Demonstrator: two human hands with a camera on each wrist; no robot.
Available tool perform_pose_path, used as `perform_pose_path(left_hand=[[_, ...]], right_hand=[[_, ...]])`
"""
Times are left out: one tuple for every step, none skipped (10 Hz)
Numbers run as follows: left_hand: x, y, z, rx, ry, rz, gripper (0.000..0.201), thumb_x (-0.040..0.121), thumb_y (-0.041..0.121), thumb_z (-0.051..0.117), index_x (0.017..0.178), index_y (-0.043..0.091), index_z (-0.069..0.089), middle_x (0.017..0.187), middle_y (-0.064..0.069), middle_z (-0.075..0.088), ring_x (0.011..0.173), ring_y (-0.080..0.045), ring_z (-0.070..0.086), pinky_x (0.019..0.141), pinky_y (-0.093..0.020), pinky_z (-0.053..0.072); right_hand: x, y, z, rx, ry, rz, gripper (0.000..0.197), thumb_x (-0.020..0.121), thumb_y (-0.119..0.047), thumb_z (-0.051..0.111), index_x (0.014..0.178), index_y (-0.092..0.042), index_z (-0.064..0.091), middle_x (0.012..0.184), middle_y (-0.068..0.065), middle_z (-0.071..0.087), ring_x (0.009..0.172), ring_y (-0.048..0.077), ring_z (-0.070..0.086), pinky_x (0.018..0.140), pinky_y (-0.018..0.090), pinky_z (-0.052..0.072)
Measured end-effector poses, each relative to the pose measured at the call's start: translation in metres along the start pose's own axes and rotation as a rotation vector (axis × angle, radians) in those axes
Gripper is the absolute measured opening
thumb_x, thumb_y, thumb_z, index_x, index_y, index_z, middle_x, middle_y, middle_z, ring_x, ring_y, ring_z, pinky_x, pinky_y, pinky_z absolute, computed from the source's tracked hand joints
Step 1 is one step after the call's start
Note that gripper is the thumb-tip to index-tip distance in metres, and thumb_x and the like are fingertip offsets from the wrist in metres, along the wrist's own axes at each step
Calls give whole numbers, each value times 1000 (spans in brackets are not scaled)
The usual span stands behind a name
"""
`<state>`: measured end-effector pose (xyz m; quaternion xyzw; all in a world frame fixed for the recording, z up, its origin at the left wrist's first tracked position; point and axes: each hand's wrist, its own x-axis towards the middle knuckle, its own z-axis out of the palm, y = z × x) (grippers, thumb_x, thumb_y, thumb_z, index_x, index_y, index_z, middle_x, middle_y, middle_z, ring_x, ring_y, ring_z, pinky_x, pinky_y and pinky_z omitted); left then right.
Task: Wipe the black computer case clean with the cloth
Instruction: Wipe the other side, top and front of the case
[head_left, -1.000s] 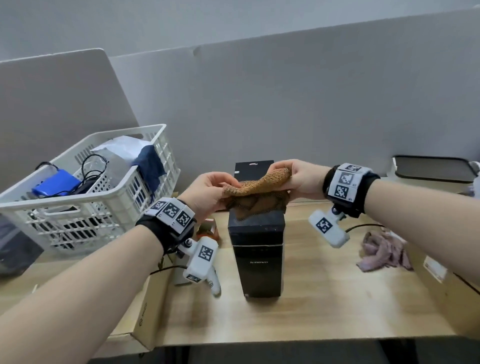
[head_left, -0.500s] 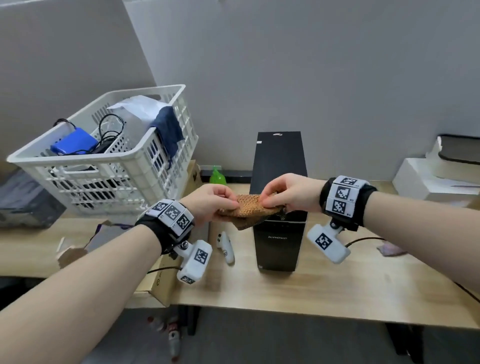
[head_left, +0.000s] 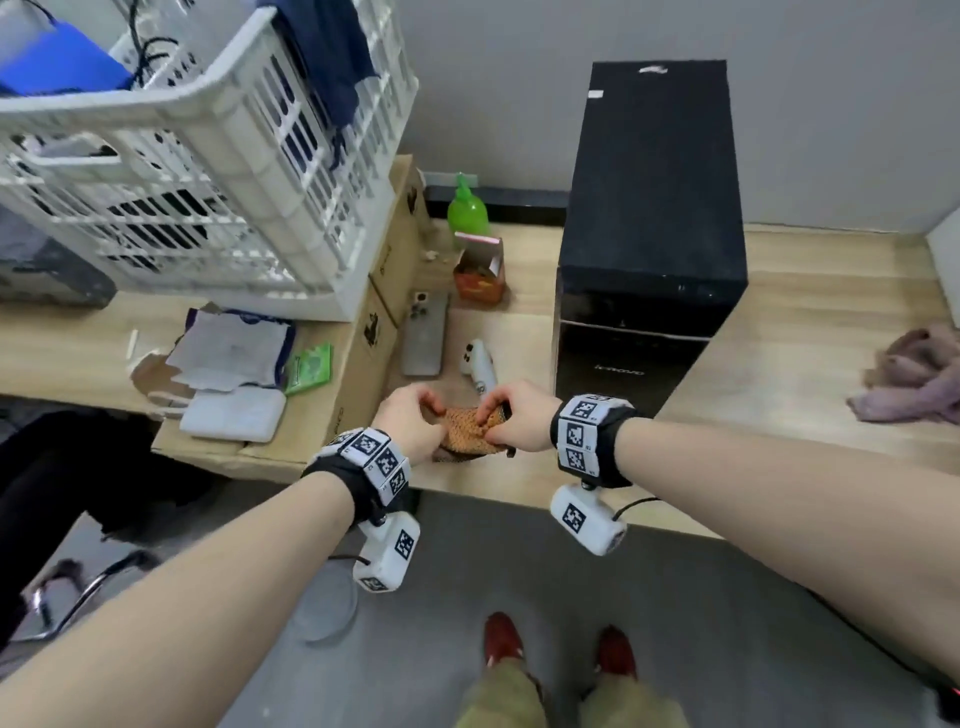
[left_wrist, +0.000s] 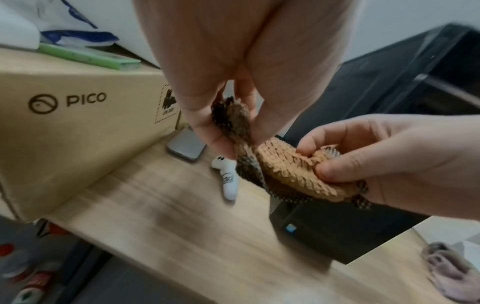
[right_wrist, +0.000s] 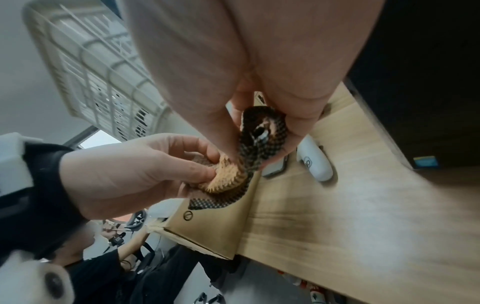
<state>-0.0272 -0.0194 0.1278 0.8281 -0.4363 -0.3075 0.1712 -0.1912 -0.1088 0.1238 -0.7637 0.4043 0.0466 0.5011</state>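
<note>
Grip: from the head view I see my left hand (head_left: 410, 423) and my right hand (head_left: 514, 418) both pinching the brown cloth (head_left: 467, 434), bunched between them above the near edge of the wooden desk (head_left: 810, 332).
Head view, case: the black computer case (head_left: 652, 228) stands upright on the desk, just beyond my right hand; the cloth is not touching it.
Head view, surroundings: a white basket (head_left: 218, 171) sits on a cardboard box (head_left: 363, 358) to the left; a phone (head_left: 426, 332) and a white controller (head_left: 480, 364) lie between box and case; a pink rag (head_left: 914, 379) lies far right.
Left wrist view: I see thumb and fingers (left_wrist: 207, 127) clamped on a dark fold of the cloth, the right hand gripping its tan side.
Right wrist view: my right fingers (right_wrist: 221, 131) are closed on the cloth's dark edge, and my left hand holds the other end.
</note>
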Motion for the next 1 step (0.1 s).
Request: perform_pose_path(left_hand=[[13, -16, 8, 91, -37, -68, 26, 77, 24, 68, 103, 20, 64, 113, -7, 62, 92, -24, 63, 83, -30, 51]], right_hand=[[26, 9, 14, -43, -49, 25, 31, 79, -11, 70, 107, -24, 64, 100, 3, 67, 72, 12, 64, 58, 19, 51]])
